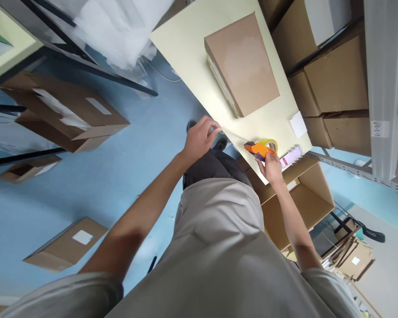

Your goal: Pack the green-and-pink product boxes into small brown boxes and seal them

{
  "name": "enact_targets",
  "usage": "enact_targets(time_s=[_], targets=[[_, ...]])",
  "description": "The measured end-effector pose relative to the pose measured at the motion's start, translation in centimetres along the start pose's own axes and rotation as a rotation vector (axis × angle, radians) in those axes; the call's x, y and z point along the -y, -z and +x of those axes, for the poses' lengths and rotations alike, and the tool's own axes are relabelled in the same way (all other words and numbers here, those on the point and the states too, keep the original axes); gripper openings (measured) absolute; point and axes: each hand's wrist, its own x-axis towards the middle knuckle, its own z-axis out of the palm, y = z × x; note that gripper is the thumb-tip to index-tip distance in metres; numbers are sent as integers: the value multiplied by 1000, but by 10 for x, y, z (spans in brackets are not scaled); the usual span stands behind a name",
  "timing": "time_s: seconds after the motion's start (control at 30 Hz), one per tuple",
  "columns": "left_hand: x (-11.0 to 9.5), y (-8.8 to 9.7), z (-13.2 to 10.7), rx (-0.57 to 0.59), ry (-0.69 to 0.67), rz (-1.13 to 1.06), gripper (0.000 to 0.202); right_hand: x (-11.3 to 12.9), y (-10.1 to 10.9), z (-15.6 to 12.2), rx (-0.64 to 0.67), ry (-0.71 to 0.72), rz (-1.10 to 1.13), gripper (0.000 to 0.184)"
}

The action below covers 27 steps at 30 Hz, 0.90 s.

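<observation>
My right hand [272,168] is wrapped round an orange tape dispenser [260,149] that carries a roll of yellowish tape [272,144]. A thin clear strip of tape [234,132] runs from the dispenser to my left hand [202,136], whose thumb and fingers pinch its end. Beyond both hands, a closed brown cardboard box [243,62] lies on the cream table [189,48], with tape visible along its near left side. Close to my right hand, a phone-like object [290,157], partly blurred out, rests near the table's edge.
A small white box [297,124] sits on the table's right side. An open carton [298,207] stands below my right forearm. Shelves with several cartons [338,75] rise at the right. More cardboard boxes [64,245] lie on the blue floor [129,154] at left.
</observation>
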Motion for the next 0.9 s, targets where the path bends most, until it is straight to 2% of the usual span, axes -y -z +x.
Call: enact_targets(time_s=[0.13,0.27,0.43,0.6,0.73,0.9], targets=[[43,-35,29,-68,50,-83,47,12,-20,24,11,-65,-14,50],[65,-66,56,-185,78,-151,45,25,-38,44,-21,-133,-26,49],[65,-85,71,-285,85,-199,42,33,-51,55,-78,-207,-31,44],[63,-96,84,-286,129,-306,39,40,-53,60,-94,-269,-47,46],[56,-104,96,-342,251,-451,32,50,-47,58,-90,-259,-27,47],[55,-123,111,-458,466,-659,22,64,-38,53,-1,-227,-65,49]])
